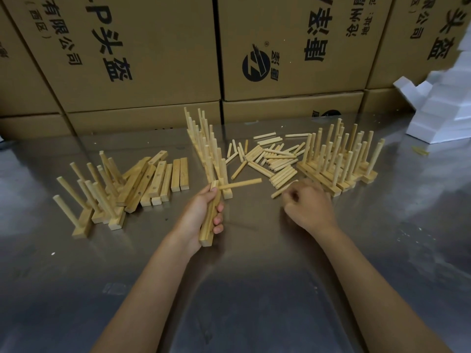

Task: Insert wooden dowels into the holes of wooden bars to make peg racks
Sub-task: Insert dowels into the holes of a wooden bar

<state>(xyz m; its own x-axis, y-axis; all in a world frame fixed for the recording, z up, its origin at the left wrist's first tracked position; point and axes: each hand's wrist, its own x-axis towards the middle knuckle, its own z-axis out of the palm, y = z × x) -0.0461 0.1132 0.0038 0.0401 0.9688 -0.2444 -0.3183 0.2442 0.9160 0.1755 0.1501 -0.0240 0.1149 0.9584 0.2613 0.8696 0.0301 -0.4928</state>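
My left hand (204,215) grips a wooden bar (209,225) held endwise above the table. One dowel (240,184) is set in the bar's far end and points right. My right hand (309,203) lies with curled fingers at the near edge of the loose dowel pile (272,159). It pinches the end of one loose dowel (281,191), which slants toward the lower left. Bare bars with holes (158,178) lie to the left.
Finished peg racks stand in three groups on the shiny metal table (229,289): left (94,200), middle (206,149) and right (339,159). Printed cardboard boxes (153,59) wall off the back. White foam blocks (438,110) sit at the far right.
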